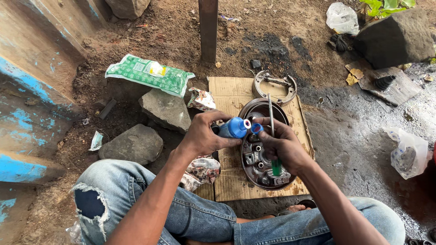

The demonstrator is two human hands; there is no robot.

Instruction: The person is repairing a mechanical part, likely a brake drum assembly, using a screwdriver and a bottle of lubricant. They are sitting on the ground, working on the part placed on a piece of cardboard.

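Note:
My left hand [204,135] grips a small blue bottle [233,128] lying on its side, its open white-rimmed mouth facing right. My right hand [282,145] holds the bottle's blue cap [256,128] at the fingertips, just off the mouth. The same hand also holds a screwdriver with a green handle [275,166] and a long metal shaft [270,113]. Under both hands a round rusty brake backing plate [254,159] lies on a sheet of cardboard [231,95].
A pair of brake shoes [274,86] lies at the cardboard's far edge. Rocks [165,109] [132,144] and a green plastic bag [147,74] sit on the left. A big stone [396,36], a rubber boot [384,82] and a plastic bag [408,156] are on the right. My jeans-clad knees [181,213] frame the bottom.

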